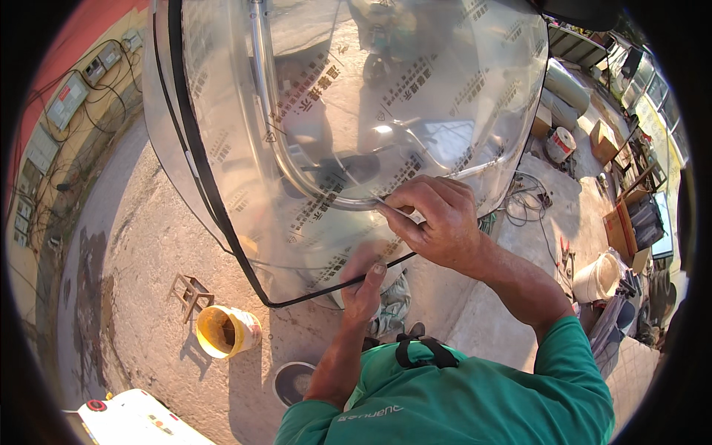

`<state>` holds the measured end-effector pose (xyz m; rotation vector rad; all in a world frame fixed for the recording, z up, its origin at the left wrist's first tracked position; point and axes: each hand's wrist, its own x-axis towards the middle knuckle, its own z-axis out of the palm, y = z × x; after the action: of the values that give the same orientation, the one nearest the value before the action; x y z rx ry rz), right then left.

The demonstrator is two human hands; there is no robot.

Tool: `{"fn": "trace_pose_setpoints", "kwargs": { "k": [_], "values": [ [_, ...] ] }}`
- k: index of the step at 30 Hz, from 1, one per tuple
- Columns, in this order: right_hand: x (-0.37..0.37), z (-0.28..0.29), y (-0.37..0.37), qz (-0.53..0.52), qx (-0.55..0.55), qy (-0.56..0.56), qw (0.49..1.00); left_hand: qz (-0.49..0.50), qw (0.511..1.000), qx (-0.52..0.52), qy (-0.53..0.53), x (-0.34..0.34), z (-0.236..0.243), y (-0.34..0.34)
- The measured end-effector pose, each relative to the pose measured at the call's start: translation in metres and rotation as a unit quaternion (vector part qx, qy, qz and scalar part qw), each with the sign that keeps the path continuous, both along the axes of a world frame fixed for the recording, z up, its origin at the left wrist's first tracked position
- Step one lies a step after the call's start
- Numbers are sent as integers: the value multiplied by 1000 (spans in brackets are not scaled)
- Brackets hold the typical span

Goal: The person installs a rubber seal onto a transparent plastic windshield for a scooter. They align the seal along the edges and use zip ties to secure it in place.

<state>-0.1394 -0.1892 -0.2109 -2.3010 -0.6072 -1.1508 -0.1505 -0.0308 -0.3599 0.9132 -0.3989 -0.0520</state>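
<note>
A large clear plastic panel point(215, 141) with printed protective film and black edging stands before me. My left hand point(363, 293) grips its black-edged lower rim, thumb on the near side and fingers showing through from behind. My right hand point(445, 215) is closed in a pinch against the panel, above and to the right of my left. A thin pale edge shows at its fingertips, too small to name. Close beside those fingertips runs a bent shiny metal tube point(278, 148), curving down and across the panel.
On the concrete at left stand a yellow bucket point(226, 331) and a small stool point(191, 297). A round dark-topped thing point(295, 383) lies near my left elbow. At right are a white bucket point(597, 278), cardboard boxes point(604, 142) and loose cable point(525, 200). A white vehicle-like surface point(137, 423) fills the lower left.
</note>
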Motion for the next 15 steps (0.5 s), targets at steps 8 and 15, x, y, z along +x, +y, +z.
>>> {"fn": "trace_pose_setpoints", "kwargs": {
  "k": [8, 15],
  "values": [
    [4, -2, 1, -11, -9, -37, 999, -95, 974, 181, -101, 49, -32, 69],
    [6, -2, 4, 0, 3, -45, 999, -41, 988, 75, -130, 82, 34, 52]
  ]
}}
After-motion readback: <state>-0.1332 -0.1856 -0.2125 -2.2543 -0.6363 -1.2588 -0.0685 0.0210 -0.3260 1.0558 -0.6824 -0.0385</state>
